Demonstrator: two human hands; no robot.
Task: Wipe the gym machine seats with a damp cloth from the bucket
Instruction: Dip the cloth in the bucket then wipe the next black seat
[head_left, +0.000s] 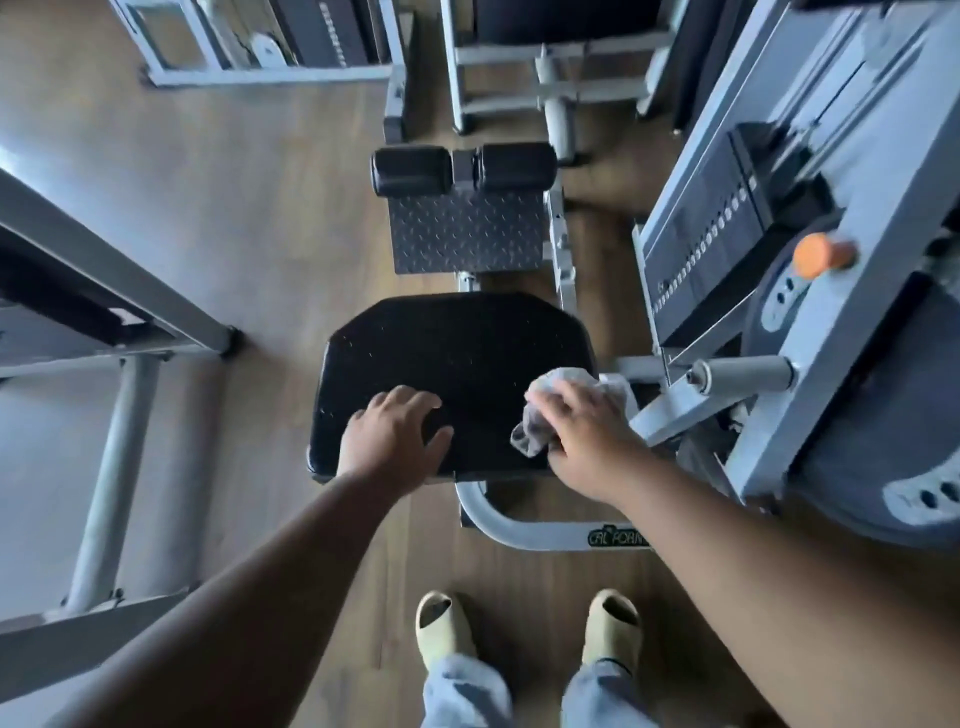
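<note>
A: Head view looks straight down on a black padded seat (457, 379) of a gym machine. The right hand (582, 431) lies over a crumpled grey cloth (561, 400), fingers curled round it, pressing it onto the seat's near right corner.

B: And the left hand (395, 436)?

A: Spread flat on the seat's near edge, fingers relaxed, holding nothing; it looks like bracing.

B: So which step is this?

A: Wiping, I'd say, at the right side of the pad. Most of the surface lies left and farther off, so the next move likely calls for sweeping the cloth across, with the left hand lifting clear. No bucket shows.
</note>
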